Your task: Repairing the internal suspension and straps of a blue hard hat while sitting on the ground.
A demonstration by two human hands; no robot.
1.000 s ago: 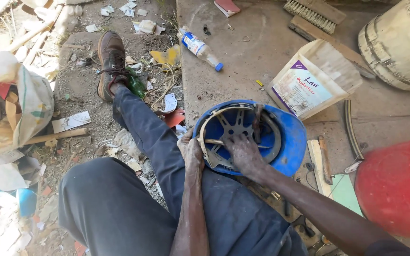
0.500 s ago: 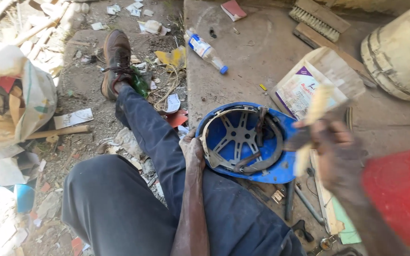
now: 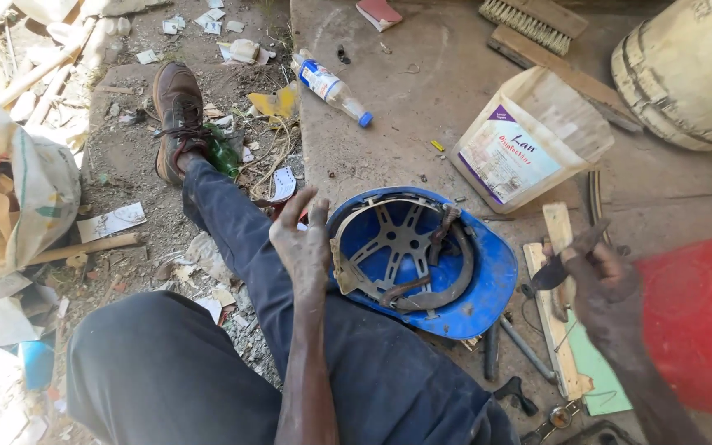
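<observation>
Concrete slab and littered dirt lay below me. My right hand (image 3: 599, 276) gripped dark pliers (image 3: 566, 262) clear of the work, while my left hand (image 3: 302, 243) hovered released beside the upturned blue helmet (image 3: 488, 280), which rested against my leg, its harness (image 3: 397, 247) facing up within reach.

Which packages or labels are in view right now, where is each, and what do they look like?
White plastic tub: on the concrete beyond the blue helmet, tipped on its side, white-and-purple label.
Clear plastic bottle: lying at the slab's edge, blue cap, white-and-blue label.
Torn paper scraps: on the dirt at left, whitish.
</observation>
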